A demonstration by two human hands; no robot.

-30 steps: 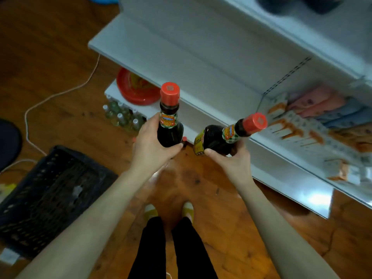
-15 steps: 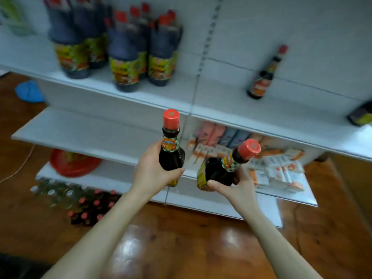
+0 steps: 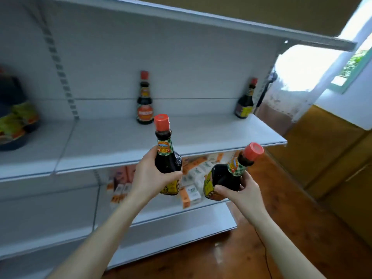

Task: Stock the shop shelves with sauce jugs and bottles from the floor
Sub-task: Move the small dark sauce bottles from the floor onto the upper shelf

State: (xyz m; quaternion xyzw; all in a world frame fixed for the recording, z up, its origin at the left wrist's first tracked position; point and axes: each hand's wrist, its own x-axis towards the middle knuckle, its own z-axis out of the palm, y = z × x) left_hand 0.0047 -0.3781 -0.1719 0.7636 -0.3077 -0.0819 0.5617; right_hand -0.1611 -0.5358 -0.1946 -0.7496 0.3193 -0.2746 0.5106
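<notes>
– Shelving first: what is it like?
– White metal in several tiers. The middle shelf point(image 3: 120, 146) carries a back bottle point(image 3: 145, 101) upright against the rear panel, an end bottle point(image 3: 245, 101) at its right end, and blurred jugs point(image 3: 16, 121) far left. Cartons point(image 3: 193, 178) crowd the lower shelf point(image 3: 175, 210). The floor point(image 3: 261, 248) is glossy brown wood, and a bright window point(image 3: 352, 65) sits upper right.
– What differs from half a second ago?
– The view has lifted. The jugs have slid to the left edge, and both hands are now level with the middle shelf's front lip rather than the tier below. The grips are unchanged.
– And the bottles in hand?
– The left hand point(image 3: 149, 178) has its fingers point(image 3: 173, 174) wrapped round the belly of the left bottle point(image 3: 166, 156), in front of that lip. Its long axis is near vertical, red cap up. The right hand point(image 3: 243, 190) curls its fingers point(image 3: 221, 191) round the right bottle point(image 3: 227, 176), lower and just beside. That one is tilted, cap pointing up and right, base toward the left bottle. The two are apart.
</notes>
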